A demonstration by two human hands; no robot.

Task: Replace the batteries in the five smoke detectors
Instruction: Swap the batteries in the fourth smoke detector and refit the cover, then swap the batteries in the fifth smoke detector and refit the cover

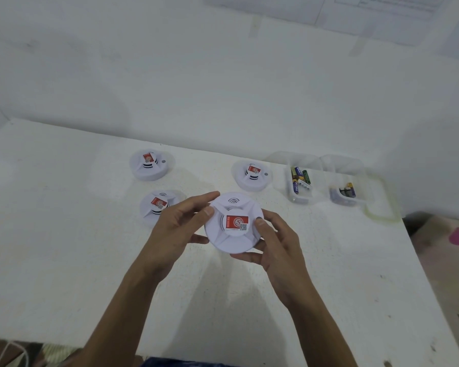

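1. Far left, the back-left detector sits on the white table. The near-left detector lies closer to me, partly hidden behind my fingers.
2. My left hand grips the left rim of the held detector, thumb on its face, fingers curled round the edge.
3. That unit is over the middle of the table with its red label facing me (the print is too small to read).
4. My right hand clamps the opposite rim, thumb on top, fingers underneath.
5. The back-right detector rests on the table beyond.
6. Furthest right, the left container and the right container, both clear, hold loose batteries.
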